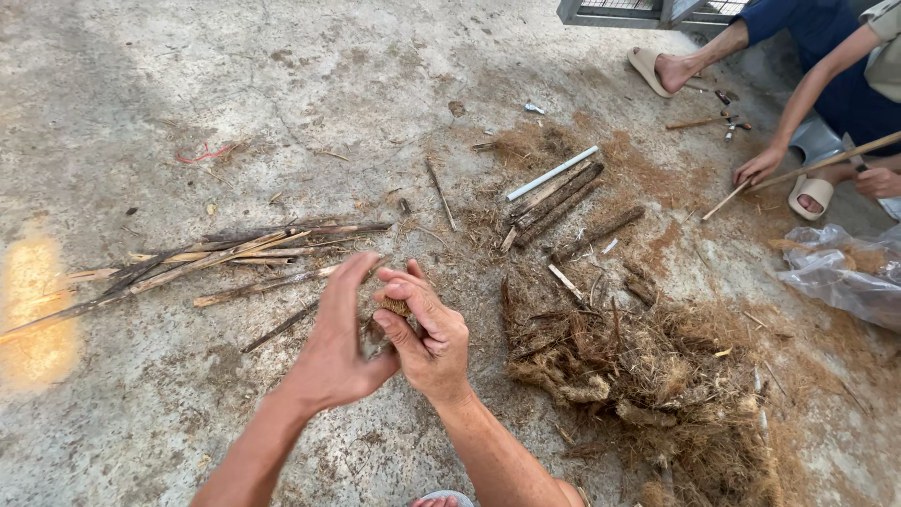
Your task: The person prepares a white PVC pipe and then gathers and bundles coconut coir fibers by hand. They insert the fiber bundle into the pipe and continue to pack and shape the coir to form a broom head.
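Note:
My left hand (338, 338) and my right hand (427, 333) meet low in the middle of the view, over a concrete floor. Between the fingers of both sits a small brown tuft of fibre (395, 306). My right hand's fingers curl around it, and my left hand's fingers are spread beside it, touching the tuft. Just right of my hands lies a big heap of brown fibrous husk (648, 376). A scatter of long dry split sticks (206, 258) lies to the left.
A bundle of dark sticks and a white tube (552, 174) lie further back. Another person squats at top right, their hand (760, 166) on a thin stick (826, 161), sandals on. A clear plastic bag (845, 272) rests at the right edge.

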